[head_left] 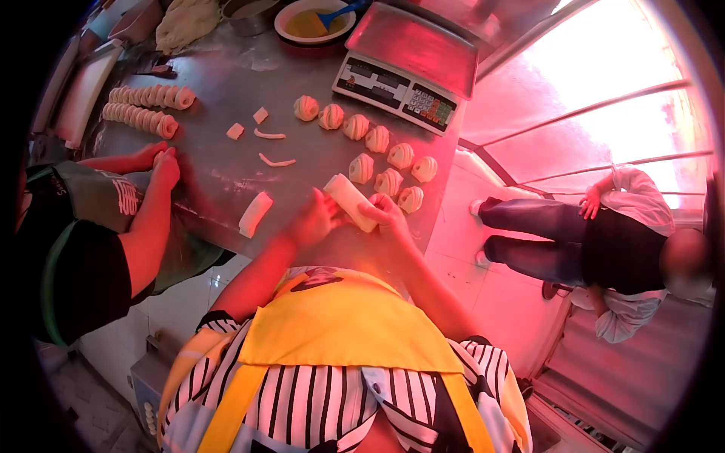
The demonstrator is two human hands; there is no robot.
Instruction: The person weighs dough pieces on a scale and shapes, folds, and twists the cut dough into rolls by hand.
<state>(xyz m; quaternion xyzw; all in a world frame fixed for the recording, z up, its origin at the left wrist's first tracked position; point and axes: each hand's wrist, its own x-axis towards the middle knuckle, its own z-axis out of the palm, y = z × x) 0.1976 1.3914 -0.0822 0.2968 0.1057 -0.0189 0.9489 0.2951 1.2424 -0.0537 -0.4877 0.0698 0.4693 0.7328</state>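
Note:
A pale, thick roll of dough (349, 198) slants in front of me, just above or at the table's near edge. My right hand (387, 214) grips its lower right end, thumb and fingers closed around it. On the other side my left hand (316, 219) is slightly blurred, fingers apart, close beside the roll; whether it touches the dough I cannot tell. Another dough roll (255, 214) lies on the table to the left. Beyond my right hand sit several coiled dough buns (389, 182), with more in a row (356, 127) farther back.
Two dough strips (277, 161) and two small dough squares (235, 131) lie mid-table. A digital scale (408, 83) stands at the back right, beside a bowl with a blue brush (316, 23). Long twisted dough pieces (141, 117) lie far left, near a co-worker's hands (160, 157). Another person (596, 245) stands right.

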